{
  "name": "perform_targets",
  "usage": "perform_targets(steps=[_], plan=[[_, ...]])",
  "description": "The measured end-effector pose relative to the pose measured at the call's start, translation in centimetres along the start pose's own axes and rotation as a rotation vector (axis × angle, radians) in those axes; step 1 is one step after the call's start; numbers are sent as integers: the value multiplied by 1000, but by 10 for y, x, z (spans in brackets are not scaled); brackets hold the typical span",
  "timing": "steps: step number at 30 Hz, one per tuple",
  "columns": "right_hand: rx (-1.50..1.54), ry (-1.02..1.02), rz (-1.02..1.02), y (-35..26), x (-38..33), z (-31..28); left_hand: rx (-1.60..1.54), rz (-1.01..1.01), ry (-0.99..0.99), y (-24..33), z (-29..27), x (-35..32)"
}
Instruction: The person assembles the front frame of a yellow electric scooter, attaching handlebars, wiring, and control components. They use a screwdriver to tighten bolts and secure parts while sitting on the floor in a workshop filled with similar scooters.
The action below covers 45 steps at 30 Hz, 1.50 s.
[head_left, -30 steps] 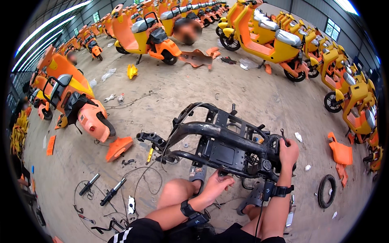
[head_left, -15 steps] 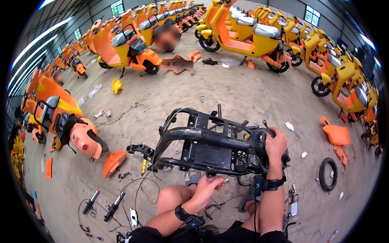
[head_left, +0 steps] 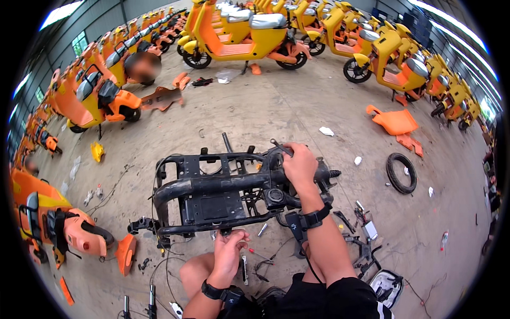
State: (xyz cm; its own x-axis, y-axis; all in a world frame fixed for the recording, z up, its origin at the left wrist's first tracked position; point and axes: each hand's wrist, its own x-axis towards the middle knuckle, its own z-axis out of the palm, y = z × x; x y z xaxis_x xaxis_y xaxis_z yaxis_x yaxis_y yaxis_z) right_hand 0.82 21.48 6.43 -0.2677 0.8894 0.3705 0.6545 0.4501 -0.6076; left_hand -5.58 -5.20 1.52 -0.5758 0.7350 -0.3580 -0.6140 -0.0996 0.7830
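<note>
In front of me lies a black scooter frame point(head_left: 218, 189) of thick bent tubes with a flat plate in its middle. My right hand point(head_left: 300, 166) is closed round a dark wrench point(head_left: 280, 147) at the frame's right end; the wrench's end sticks out past the fingers to the upper left. At the near lower rail, my left hand point(head_left: 229, 251) has its fingers curled just below a small dark fitting point(head_left: 226, 232). What those fingers grip, if anything, is hidden.
On the floor are a black tyre point(head_left: 401, 173), orange body panels point(head_left: 396, 121), a screwdriver point(head_left: 261, 257) with a red end, black brackets point(head_left: 366, 250) and loose cables. An orange panel point(head_left: 125, 254) lies left. Rows of yellow and orange scooters point(head_left: 241, 40) stand behind.
My view has swung to the right, so the frame and both hands sit further left in it. Each hand stays at the same part of the frame, and the wrench remains in my right.
</note>
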Motion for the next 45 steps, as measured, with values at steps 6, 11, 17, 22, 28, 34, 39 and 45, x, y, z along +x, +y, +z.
perform_targets(steps=[6, 11, 17, 22, 28, 34, 39, 45], plan=[[37, 3, 60, -1, 0, -5, 7, -10, -2, 2, 3, -2], [26, 1, 98, -5, -2, -3, 11, 13, 0, -1, 0, -2], [100, 6, 74, -1, -1, -4, -11, 10, 4, -5, -4, 1], [59, -17, 110, -6, 1, -6, 7, 15, -1, -10, -8, 3], [90, -12, 137, -3, 2, -3, 8, -7, -42, -14, -11, 4], [106, -35, 107, 3, 4, -4, 7, 1, -39, -12, -5, 2], [132, 4, 49, 3, 3, -4, 144, -83, -97, -32, -3, -5], [97, -23, 70, 2, 1, -4, 451, -172, -432, -50, 12, -19]])
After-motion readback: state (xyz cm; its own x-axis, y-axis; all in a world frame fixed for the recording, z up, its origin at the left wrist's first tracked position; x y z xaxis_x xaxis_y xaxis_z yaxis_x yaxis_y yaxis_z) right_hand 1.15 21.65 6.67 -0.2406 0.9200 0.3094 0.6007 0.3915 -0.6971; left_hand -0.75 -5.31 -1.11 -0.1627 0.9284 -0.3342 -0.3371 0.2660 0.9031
